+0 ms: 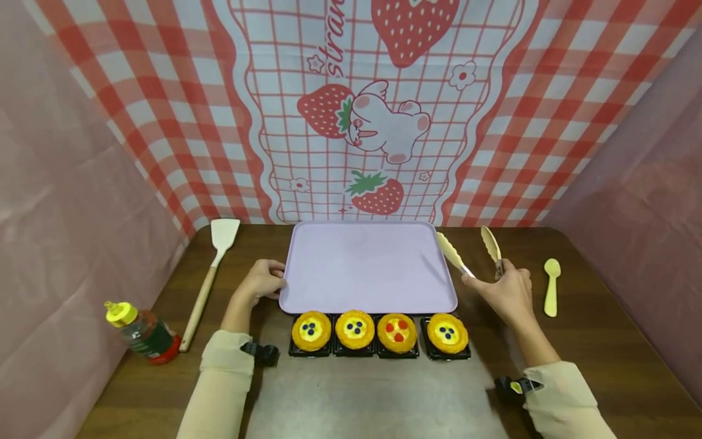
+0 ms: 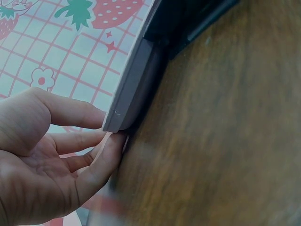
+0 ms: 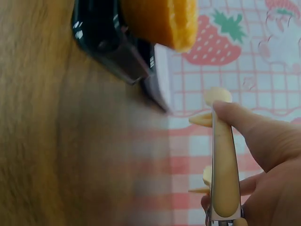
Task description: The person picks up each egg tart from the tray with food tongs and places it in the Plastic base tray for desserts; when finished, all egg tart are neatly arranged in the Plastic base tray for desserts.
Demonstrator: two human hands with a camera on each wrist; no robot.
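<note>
At the left edge of a pale lilac tray [image 1: 367,265], my left hand [image 1: 264,280] pinches the rim. The left wrist view has the tray's edge [image 2: 127,101] between the thumb and fingers of that hand [image 2: 51,155]. My right hand [image 1: 510,292] grips kitchen tongs [image 1: 452,253] with cream tips and metal arms, spread wide beside the tray's right side. In the right wrist view, the thumb lies along one arm of the tongs [image 3: 225,169]. Along the tray's near edge is a row of egg tarts [image 1: 353,329] in black holders, most with blue dots, one with red spots [image 1: 397,333].
A white spatula [image 1: 211,277] with a wooden handle lies at the left. Beside it is a squeeze bottle [image 1: 145,332] with a yellow cap. To the right lies a pale yellow spoon [image 1: 551,286]. A checked strawberry cloth [image 1: 378,122] hangs behind the table.
</note>
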